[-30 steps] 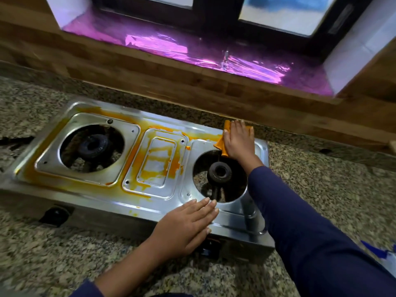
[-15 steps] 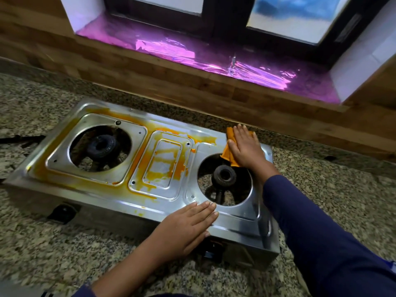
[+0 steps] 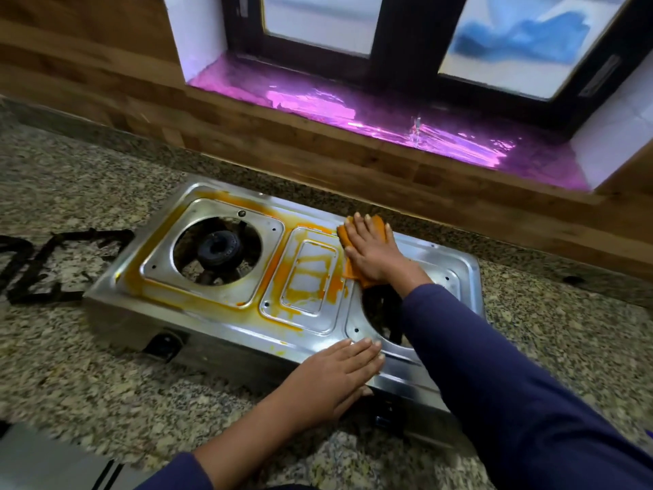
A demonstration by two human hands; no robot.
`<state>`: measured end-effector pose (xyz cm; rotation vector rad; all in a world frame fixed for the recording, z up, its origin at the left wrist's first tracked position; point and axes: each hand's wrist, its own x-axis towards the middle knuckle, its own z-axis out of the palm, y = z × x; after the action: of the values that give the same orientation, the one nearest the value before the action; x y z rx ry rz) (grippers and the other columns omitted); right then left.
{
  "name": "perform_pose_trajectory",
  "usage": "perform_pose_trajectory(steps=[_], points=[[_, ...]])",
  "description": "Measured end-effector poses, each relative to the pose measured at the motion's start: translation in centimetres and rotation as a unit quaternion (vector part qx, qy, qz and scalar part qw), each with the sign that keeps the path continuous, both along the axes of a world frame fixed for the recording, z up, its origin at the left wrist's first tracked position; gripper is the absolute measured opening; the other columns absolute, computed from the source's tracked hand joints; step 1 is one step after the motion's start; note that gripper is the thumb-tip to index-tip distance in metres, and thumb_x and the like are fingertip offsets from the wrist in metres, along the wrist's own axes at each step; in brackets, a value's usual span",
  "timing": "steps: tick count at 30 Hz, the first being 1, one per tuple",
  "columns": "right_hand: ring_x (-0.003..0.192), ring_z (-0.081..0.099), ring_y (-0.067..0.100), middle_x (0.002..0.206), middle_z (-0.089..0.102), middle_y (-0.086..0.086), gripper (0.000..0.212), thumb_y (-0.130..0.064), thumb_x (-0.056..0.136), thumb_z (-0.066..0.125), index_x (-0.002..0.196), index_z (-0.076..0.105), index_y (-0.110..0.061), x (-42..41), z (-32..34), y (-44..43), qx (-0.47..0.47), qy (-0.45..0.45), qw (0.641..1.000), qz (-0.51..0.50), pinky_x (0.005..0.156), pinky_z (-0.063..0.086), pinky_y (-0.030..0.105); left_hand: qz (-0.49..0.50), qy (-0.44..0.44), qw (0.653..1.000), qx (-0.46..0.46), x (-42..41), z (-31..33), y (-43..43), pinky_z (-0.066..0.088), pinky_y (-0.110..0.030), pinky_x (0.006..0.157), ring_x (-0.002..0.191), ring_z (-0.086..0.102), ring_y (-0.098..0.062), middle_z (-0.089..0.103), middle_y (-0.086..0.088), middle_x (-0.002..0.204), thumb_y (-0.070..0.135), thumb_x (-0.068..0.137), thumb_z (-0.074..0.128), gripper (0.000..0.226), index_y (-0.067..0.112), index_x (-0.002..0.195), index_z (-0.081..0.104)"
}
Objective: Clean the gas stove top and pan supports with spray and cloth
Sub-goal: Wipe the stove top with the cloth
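Now hands flat: right hand (image 3: 371, 258) on cloth (image 3: 378, 225), left hand (image 3: 335, 380) on stove (image 3: 441, 263).

Stove: glossy stainless-steel two-burner gas stove top (image 3: 434, 256), orange-smeared
Cloth: soft orange cloth (image 3: 378, 224)
Tabletop: speckled polished granite tabletop (image 3: 106, 376)
Wall: brown wood-grain wall panelling (image 3: 106, 83)

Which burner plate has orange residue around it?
The left-of-frame burner plate, away from the cloth: orange film rims it. The other burner plate, by the right hand, looks shiny and clean.
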<state>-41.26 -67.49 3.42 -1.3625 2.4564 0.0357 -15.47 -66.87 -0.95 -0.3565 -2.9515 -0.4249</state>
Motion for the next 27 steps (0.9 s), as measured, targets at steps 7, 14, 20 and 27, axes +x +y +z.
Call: perform_pose_trajectory(steps=[7,14,20,27], points=[[0.15,-0.018,0.018,0.164,-0.015,0.003,0.059,-0.041,0.106,0.025,0.157,-0.001,-0.029,1.2,0.0,-0.4,-0.041,-0.006,0.999,-0.011,0.118,-0.013,0.046,-0.013,0.025,1.0,-0.001,-0.2,-0.2,-0.6,0.034,-0.037,0.114,0.142,0.035,-0.02,0.041,-0.006,0.152,0.037,0.102,0.035,0.049,0.013,0.144,0.044],[0.151,-0.012,0.016,0.165,-0.01,0.0,0.061,-0.047,0.105,0.02,0.158,-0.001,-0.025,0.9,-0.1,-6.1,-0.036,0.033,0.999,0.022,0.12,-0.009,0.048,-0.017,0.044,0.999,-0.02,-0.2,-0.7,-0.9,0.032,-0.037,0.115,0.139,0.039,-0.023,0.043,-0.009,0.15,0.036,0.1,0.038,0.052,0.009,0.144,0.042],[0.151,-0.01,0.014,0.165,-0.008,-0.002,0.058,-0.048,0.104,0.015,0.157,0.0,-0.03,0.5,0.0,-7.7,-0.035,0.043,0.978,0.202,0.121,-0.007,0.05,-0.017,0.028,0.999,-0.024,0.2,0.0,-1.2,0.02,-0.035,0.119,0.144,0.031,-0.021,0.038,-0.008,0.154,0.035,0.103,0.036,0.051,0.01,0.147,0.038],[0.152,-0.008,0.013,0.166,-0.003,-0.004,0.058,-0.047,0.103,0.012,0.158,0.004,-0.029,0.6,-0.6,-1.1,-0.052,0.05,0.942,0.329,0.121,-0.007,0.043,0.046,0.013,0.998,-0.05,5.5,1.1,-5.0,0.025,-0.035,0.118,0.147,0.023,-0.016,0.031,-0.003,0.157,0.036,0.104,0.036,0.051,0.013,0.15,0.033]])
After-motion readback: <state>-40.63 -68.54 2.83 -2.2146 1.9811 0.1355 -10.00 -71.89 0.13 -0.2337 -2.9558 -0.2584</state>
